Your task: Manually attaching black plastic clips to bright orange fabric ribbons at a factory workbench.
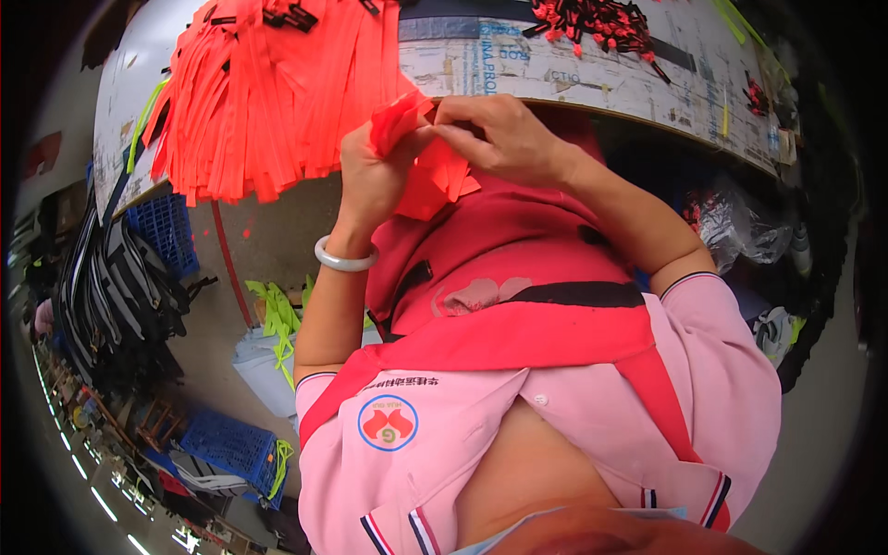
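Behind, your worktable (601,74) carries piled orange straps (268,92). Your left hand (375,171) and right hand (499,139) pinch a folded orange fabric strip (421,162) at the table edge; folding step appears underway, requiring firm grip.

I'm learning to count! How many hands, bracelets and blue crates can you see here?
Hands: 2, the left hand and the right hand, both pinching an orange strap
Bracelets: 1, a white bracelet on the left wrist
Blue crates: 2, one under the table, one on the floor
Total: 5
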`<action>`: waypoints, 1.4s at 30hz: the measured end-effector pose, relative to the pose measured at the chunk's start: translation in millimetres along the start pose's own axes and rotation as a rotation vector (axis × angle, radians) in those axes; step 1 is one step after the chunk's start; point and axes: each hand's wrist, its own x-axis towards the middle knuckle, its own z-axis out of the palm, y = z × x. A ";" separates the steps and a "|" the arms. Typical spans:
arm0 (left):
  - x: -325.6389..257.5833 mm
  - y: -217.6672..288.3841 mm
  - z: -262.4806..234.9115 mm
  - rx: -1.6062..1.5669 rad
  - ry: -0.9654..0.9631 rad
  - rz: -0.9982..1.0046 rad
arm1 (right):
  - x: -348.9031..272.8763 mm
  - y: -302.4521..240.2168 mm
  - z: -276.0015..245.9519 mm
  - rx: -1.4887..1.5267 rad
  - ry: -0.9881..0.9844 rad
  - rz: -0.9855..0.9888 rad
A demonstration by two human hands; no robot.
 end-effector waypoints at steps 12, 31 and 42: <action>-0.1 -4.0 6.1 -0.275 -0.146 -0.070 | -5.2 61.0 -43.4 -0.300 0.563 0.270; 0.4 -2.9 5.1 -0.263 -0.197 -0.420 | 30.3 149.4 -100.2 -0.944 0.527 0.174; -5.1 -8.5 -0.2 -0.348 -0.151 -0.425 | 13.2 164.1 -150.3 1.156 0.586 0.305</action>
